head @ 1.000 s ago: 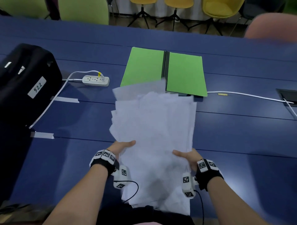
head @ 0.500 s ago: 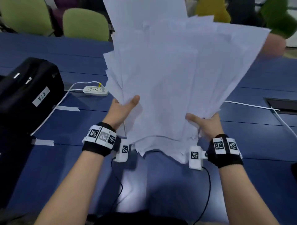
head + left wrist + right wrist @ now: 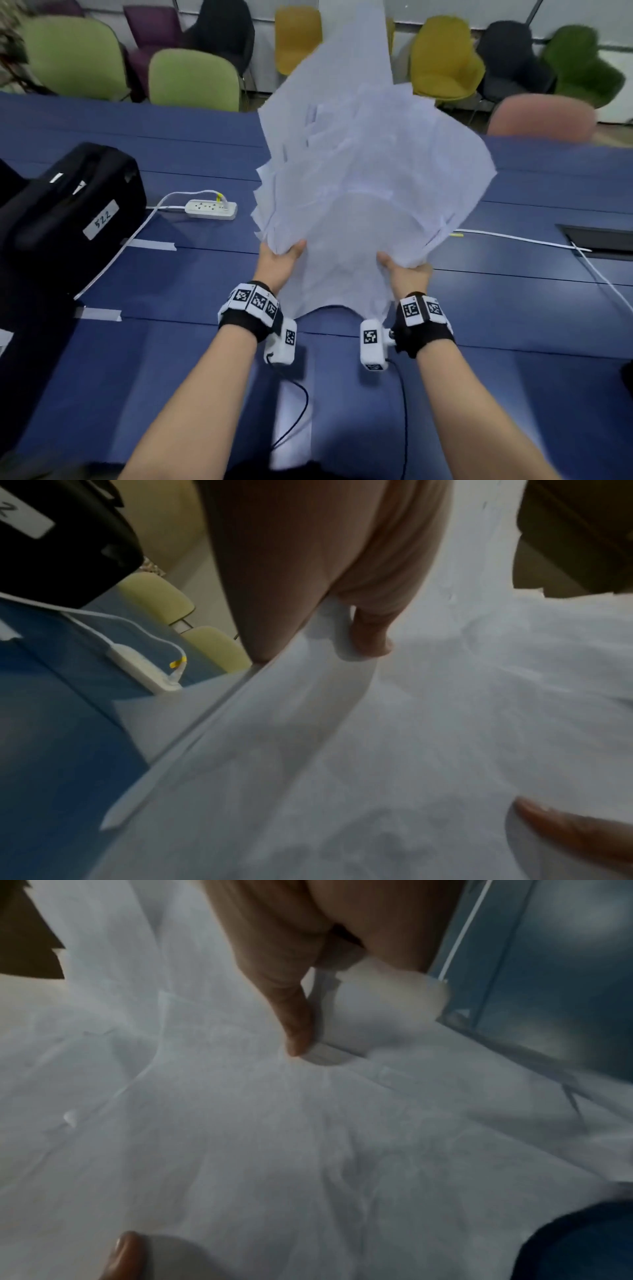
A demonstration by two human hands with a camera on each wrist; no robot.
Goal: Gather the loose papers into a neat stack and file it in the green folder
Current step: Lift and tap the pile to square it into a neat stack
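Both hands hold the papers [image 3: 363, 192] up above the blue worktop [image 3: 191, 287], tilted away from the person. The sheets are thin, white and fanned unevenly, with staggered corners jutting out at the left edge and the lower edge sagging in a curve. The left hand [image 3: 279, 262] grips the left side, thumb on top and fingers [image 3: 371, 631] curled under; the right hand [image 3: 406, 272] pinches the right side, thumb [image 3: 296, 1020] pressing the sheets. The folder cannot be seen. At left sits a black soft case [image 3: 65, 219] with a white label reading "522", beside a white power strip [image 3: 211, 209].
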